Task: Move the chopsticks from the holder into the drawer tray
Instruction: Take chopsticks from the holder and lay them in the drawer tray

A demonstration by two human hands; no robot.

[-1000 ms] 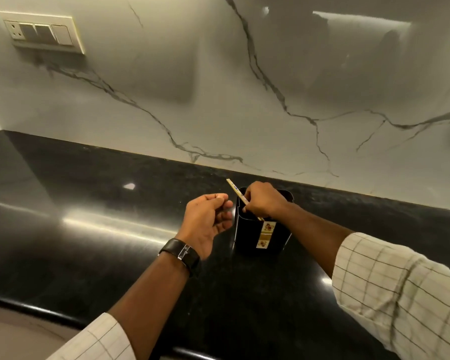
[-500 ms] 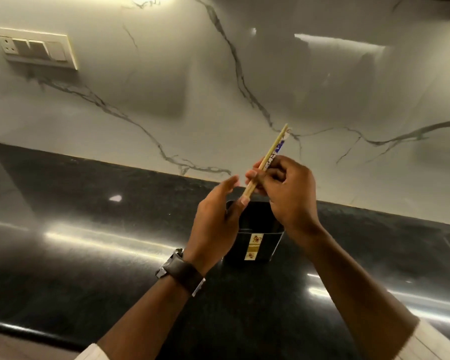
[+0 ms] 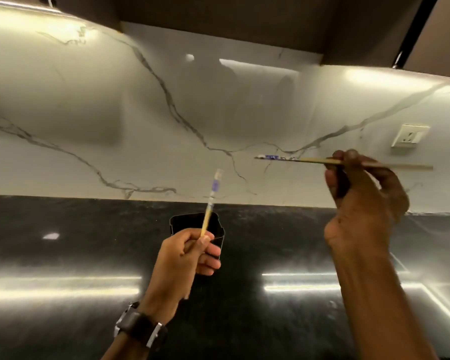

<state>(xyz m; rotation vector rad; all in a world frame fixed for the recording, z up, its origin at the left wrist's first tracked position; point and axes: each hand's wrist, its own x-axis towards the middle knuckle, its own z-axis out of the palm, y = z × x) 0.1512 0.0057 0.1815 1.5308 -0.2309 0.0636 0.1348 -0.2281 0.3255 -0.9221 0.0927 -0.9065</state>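
Both thin wooden chopsticks out of the black metal holder: one pinched in my left hand, other in my right fingers. Drawer tray not in view, so drop-off's still to do.

holder on counter, behind L hand | wall behind counter | socket far R

- A glossy black desk mirrors bright strips of light.
- A white marble wall with grey veins rises behind it.
- A wall socket sits at right.
- Dark cabinets hang overhead.
- A wristwatch shows at the bottom.
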